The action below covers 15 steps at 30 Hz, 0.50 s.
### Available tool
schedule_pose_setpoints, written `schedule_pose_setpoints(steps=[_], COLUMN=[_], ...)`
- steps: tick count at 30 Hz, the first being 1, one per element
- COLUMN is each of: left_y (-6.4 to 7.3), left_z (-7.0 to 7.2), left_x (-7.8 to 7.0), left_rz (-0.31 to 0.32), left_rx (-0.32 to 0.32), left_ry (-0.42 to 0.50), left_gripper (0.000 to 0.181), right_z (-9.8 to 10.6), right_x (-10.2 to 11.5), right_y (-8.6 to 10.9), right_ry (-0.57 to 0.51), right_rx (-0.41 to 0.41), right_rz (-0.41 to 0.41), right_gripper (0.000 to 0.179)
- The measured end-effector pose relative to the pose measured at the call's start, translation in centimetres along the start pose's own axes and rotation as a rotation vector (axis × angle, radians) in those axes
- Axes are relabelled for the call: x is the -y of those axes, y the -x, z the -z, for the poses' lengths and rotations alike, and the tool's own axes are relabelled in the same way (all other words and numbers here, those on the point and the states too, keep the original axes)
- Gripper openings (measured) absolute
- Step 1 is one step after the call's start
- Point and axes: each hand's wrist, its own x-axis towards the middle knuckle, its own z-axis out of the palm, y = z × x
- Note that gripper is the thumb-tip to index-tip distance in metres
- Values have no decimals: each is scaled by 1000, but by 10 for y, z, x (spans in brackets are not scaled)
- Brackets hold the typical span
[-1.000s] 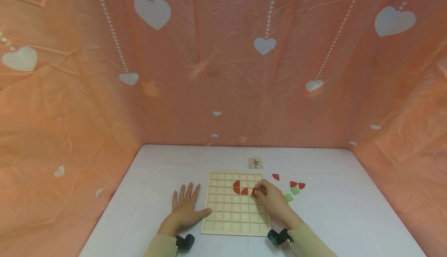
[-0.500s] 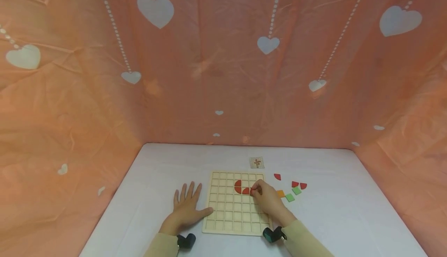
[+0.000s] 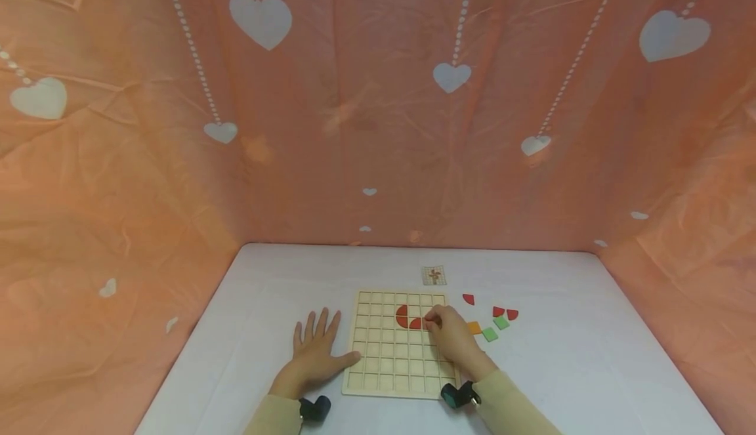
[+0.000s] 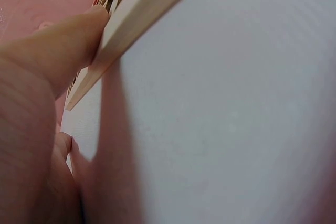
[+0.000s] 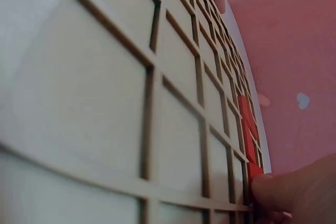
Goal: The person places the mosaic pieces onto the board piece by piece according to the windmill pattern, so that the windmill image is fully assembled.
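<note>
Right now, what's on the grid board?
Three red pieces sit in the grid board; the right hand pinches a fourth piece. The left hand touches the board's edge. Whatever lies beneath the right hand is covered, unseen.

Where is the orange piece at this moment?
In the head view, the orange piece lies right of the board, between the right hand and the green pieces.

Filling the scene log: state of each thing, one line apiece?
Grid board: lying on table, partly filled
Left hand: fingers spread, thumb on board edge
Right hand: fingers pinching held red piece
Placed red pieces: three, on board
Loose red pieces: three, on table
Green pieces: two, on table
Orange piece: on table
Card: lying beyond board
</note>
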Motion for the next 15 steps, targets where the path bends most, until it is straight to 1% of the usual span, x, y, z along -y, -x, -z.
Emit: schedule_pose_setpoints(steps=[3,10,13,15], left_y=[0,-1,-2,-2], left_z=[0,-4,-4,-4], left_x=[0,0,1,2], left_rz=[7,13,17,18], left_rx=[3,0,-1,-6], left_ry=[-2,-11,-9,-10], left_gripper=[103,103,103,104], right_z=[-1,-7,-8,-7], right_x=[2,3,2,3], right_y=[3,8,10,11], right_ry=[20,135,152,170], right_rx=[-14,-65,-51,-29], right_rz=[-1,39,24,36], right_gripper=[2,12,19,23])
